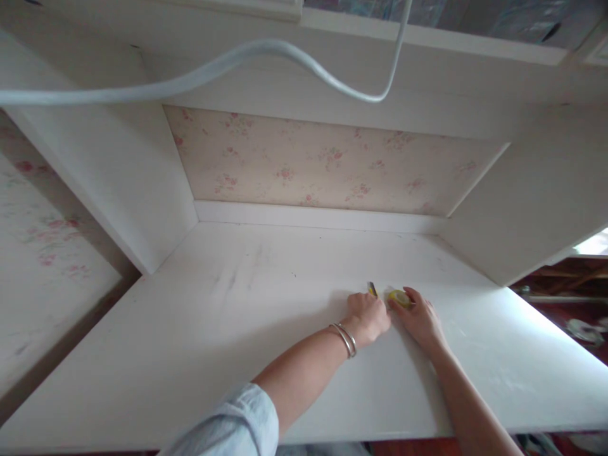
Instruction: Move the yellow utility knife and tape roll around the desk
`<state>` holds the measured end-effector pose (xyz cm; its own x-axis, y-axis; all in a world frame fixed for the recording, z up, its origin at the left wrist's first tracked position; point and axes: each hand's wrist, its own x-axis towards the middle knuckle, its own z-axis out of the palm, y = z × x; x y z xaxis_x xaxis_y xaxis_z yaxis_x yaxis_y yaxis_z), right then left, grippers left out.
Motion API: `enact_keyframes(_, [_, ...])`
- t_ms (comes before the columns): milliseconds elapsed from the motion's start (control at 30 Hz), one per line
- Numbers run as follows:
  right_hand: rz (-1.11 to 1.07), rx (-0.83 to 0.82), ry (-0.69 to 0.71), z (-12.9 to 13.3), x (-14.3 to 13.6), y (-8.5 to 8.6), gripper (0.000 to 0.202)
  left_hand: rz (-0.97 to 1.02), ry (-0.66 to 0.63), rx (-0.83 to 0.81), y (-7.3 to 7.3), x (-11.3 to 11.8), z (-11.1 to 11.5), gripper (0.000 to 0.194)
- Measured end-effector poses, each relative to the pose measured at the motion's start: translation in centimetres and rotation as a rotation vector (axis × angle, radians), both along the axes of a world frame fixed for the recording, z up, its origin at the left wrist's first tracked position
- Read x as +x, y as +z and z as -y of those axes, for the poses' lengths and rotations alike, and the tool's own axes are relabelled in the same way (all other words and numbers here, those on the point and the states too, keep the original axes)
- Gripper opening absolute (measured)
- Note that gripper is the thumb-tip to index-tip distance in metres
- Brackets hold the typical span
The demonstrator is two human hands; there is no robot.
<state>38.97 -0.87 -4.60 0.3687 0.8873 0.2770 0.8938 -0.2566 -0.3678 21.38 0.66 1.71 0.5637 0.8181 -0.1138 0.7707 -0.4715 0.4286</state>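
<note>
On the white surface, my left hand (369, 316), with silver bangles at the wrist, is closed around a slim yellow-and-dark tool (373, 289). Only its upper end sticks out above the fist, and it looks like a utility knife. Close by on the right, my right hand (422, 320) grips a small roll of yellowish tape (399, 297) between thumb and fingers. The roll sits just beside the left fist. Whether a strip of tape runs between the hands is too small to tell.
White panels (109, 164) flank the white surface (213, 335). Floral wallpaper (304, 161) shows behind a low white strip. A white cable (280, 47) hangs across the upper view, in front of an upper cabinet (427, 82). Dark marks spot the surface at left.
</note>
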Motion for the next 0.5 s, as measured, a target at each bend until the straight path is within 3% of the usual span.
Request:
enact_keyframes(133, [0.002, -0.003, 0.000, 0.1, 0.3, -0.3, 0.056, 0.056, 0.036, 0.012, -0.4, 0.1, 0.5, 0.062])
enact_keyframes(233, [-0.056, 0.010, -0.005, 0.1, 0.5, -0.8, 0.055, 0.081, 0.018, 0.028, -0.1, -1.7, 1.1, 0.071])
enact_keyframes(333, [-0.107, 0.044, -0.012, 0.1, 0.5, -1.1, 0.059, 0.100, 0.012, 0.054, 0.1, -5.6, 1.4, 0.070])
enact_keyframes(500, [-0.058, 0.004, -0.003, 0.1, 0.1, -0.9, 0.059, 0.195, 0.138, -0.009, -0.6, -14.7, 1.7, 0.066])
